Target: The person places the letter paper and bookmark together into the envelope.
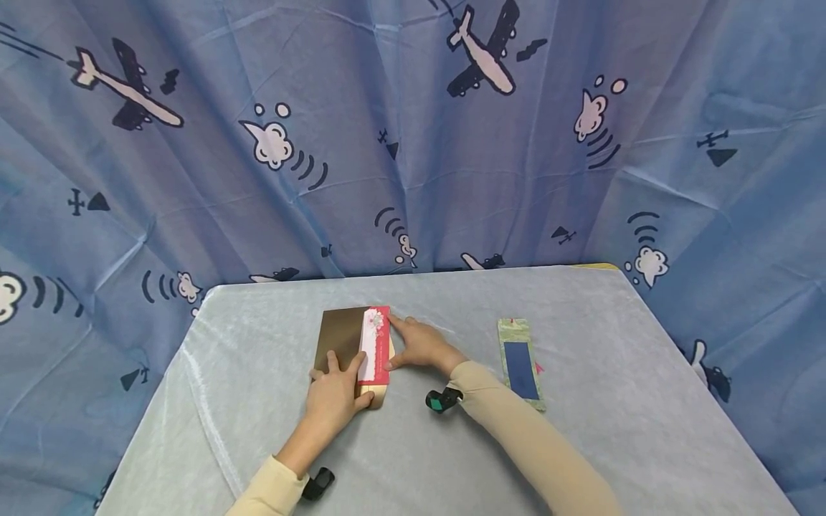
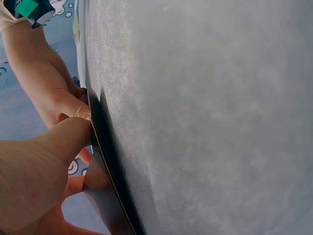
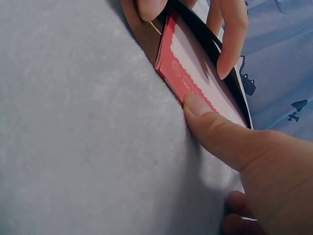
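On the table (image 1: 413,459) a flat brown paper folder (image 1: 340,331) lies left of centre, with a red-and-white greeting card (image 1: 382,337) along its right side. My left hand (image 1: 329,398) rests on the folder's lower part with spread fingers. Its thumb is at the bottom edge, and one fingertip reaches the card's white panel. Reaching in from the right, my right hand (image 1: 422,344) holds the card's long red edge, index finger at the upper corner. In the right wrist view the right thumb (image 3: 210,122) presses the red border, and the folder's dark side rises behind the card.
To the right lies a narrow green patterned strip (image 1: 514,333) with a dark blue panel and a small pink piece at its side. A blue curtain (image 1: 413,143) printed with aeroplanes hangs behind the table. Both wrists carry small black cameras (image 1: 442,400).
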`<action>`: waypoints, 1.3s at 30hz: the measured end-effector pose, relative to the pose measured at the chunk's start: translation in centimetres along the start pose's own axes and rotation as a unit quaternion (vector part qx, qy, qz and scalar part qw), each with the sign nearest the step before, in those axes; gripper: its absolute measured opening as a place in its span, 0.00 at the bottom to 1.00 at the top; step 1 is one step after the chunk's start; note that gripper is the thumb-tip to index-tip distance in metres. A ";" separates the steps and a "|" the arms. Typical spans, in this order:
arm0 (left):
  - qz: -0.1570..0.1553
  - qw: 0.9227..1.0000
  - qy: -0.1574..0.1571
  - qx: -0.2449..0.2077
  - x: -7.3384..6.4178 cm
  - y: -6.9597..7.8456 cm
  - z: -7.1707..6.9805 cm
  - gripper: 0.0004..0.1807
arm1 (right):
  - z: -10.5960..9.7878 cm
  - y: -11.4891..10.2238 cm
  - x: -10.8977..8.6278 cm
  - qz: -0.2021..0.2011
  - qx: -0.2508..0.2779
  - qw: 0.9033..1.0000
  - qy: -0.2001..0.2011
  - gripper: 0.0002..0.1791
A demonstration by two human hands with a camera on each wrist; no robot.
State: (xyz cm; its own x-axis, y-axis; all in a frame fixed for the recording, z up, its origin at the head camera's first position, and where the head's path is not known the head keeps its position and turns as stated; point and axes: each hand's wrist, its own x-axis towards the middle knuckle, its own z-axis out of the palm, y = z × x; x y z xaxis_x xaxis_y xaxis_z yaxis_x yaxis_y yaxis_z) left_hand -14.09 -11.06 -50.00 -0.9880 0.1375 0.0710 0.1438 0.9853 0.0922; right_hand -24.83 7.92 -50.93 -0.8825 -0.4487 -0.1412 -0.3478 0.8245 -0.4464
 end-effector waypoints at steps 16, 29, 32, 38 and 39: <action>-0.005 1.000 -0.010 -0.003 0.0 0.0 0.0 0.42 | -0.2 -0.7 0.1 0.007 0.004 1.000 -0.011 0.63; -0.002 1.000 -0.015 -0.003 0.1 -0.1 0.0 0.42 | -0.2 -0.8 0.3 0.003 -0.007 1.000 -0.010 0.63; -0.003 1.000 -0.013 -0.001 0.1 -0.1 0.0 0.41 | -0.2 -0.9 0.4 0.003 -0.005 1.000 -0.015 0.63; -0.001 1.000 -0.008 0.001 0.0 0.0 -0.1 0.41 | -0.3 -1.2 0.6 -0.003 -0.003 1.000 -0.014 0.62; -0.002 1.000 -0.009 -0.001 0.0 0.0 -0.1 0.41 | -0.2 -1.2 0.6 -0.005 -0.003 1.000 -0.016 0.62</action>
State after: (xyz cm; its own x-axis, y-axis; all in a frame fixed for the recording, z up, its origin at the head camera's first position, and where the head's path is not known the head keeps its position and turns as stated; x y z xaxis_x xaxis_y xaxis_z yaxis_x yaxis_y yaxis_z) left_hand -14.08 -11.07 -49.89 -0.9894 0.1353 0.0519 0.1397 0.9857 0.0940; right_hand -25.00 6.72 -50.26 -0.8684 -0.4680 -0.1640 -0.3589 0.8213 -0.4434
